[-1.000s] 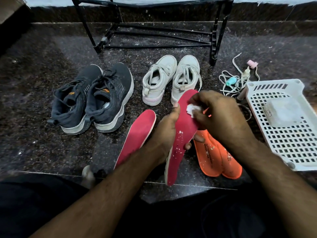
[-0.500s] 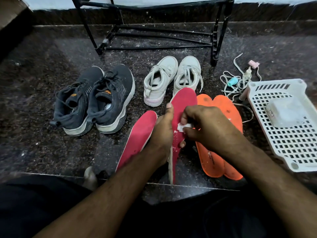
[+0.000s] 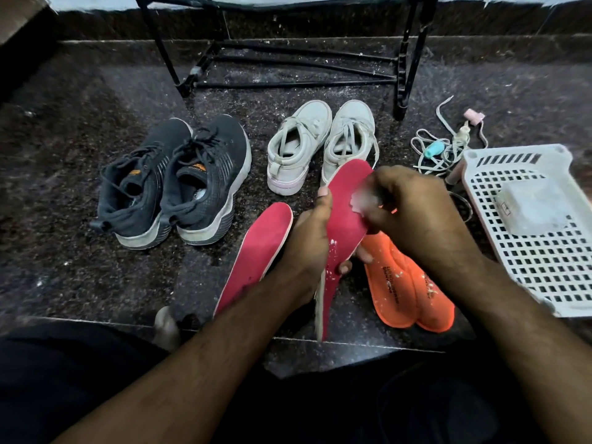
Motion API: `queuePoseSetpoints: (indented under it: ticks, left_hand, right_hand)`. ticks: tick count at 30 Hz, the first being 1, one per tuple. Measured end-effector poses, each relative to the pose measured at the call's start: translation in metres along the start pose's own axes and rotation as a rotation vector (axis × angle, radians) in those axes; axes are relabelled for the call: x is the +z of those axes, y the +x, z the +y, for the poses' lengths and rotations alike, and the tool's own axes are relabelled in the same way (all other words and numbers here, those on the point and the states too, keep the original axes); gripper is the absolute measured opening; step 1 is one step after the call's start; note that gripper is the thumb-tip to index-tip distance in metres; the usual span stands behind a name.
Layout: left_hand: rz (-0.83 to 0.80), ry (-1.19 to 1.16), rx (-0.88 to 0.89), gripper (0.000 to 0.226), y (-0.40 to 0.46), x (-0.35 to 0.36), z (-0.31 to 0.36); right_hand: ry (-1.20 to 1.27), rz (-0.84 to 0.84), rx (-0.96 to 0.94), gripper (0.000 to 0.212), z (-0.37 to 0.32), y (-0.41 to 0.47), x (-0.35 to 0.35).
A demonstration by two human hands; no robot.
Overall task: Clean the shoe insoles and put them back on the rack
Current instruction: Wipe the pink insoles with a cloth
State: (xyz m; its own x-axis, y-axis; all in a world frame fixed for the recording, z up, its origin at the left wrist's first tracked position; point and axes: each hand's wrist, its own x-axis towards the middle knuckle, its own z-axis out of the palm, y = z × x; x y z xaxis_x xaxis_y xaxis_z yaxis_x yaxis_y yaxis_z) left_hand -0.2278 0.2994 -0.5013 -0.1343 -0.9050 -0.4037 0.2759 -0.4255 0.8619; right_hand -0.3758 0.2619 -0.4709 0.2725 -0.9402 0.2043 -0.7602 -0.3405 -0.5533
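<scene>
Head view, looking down at a dark speckled stone floor point(image 3: 80, 283). The left hand point(image 3: 307, 245) grips a red insole point(image 3: 344, 225) around its middle, thumb on the near side and fingers curled behind, holding it tilted up off the floor with its toe end toward the white shoes. The right hand point(image 3: 413, 219) pinches a small white wipe point(image 3: 363, 200), blurred, and presses it against the insole's upper face; white specks dot the insole lower down. A second red insole point(image 3: 259, 251) lies flat on the floor just left of the held one. Two orange insoles point(image 3: 403, 290) lie overlapping beside the right forearm, partly under that hand. A pair of dark grey sneakers point(image 3: 173, 184) stands toward the floor's left side, a pair of white shoes point(image 3: 317, 145) in the middle. Behind them stands the black metal rack point(image 3: 298, 56), against the far edge by the wall. At the right edge sits a white plastic basket point(image 3: 557, 277) holding a pale packet point(image 3: 535, 209), with a tangle of laces point(image 3: 445, 145) beside its far corner.
</scene>
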Motion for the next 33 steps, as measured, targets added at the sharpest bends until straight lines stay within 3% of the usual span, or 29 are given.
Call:
queuePoseSetpoints:
  ticks: [5, 10, 14, 20, 25, 30, 33]
  left_hand:
    - [0.066, -0.047, 0.001, 0.068, 0.003, -0.001, -0.006]
    - [-0.003, 0.021, 0.048, 0.067, -0.005, 0.004, -0.001]
    - [0.062, -0.037, 0.016, 0.067, -0.001, 0.002, -0.004]
    - [0.046, 0.009, 0.02, 0.07, -0.003, 0.001, -0.001]
    - [0.041, -0.066, 0.023, 0.067, 0.002, -0.002, -0.006]
    - [0.009, 0.02, 0.006, 0.079, -0.001, 0.002, -0.001]
    - [0.051, -0.027, 0.022, 0.069, 0.001, -0.001, -0.005]
  right_hand:
    - [0.028, -0.247, -0.146, 0.022, -0.014, -0.01, 0.01]
    - [0.009, 0.001, -0.016, 0.025, 0.004, 0.001, -0.002]
    - [0.122, -0.172, -0.082, 0.035, -0.013, -0.011, 0.01]
    - [0.102, 0.007, 0.021, 0.036, -0.003, 0.001, 0.005]
    - [0.065, -0.176, -0.087, 0.037, -0.014, -0.01, 0.006]
    - [0.033, 0.014, 0.0, 0.035, -0.002, -0.003, -0.003]
    - [0.059, -0.134, -0.064, 0.037, -0.012, -0.01, 0.01]
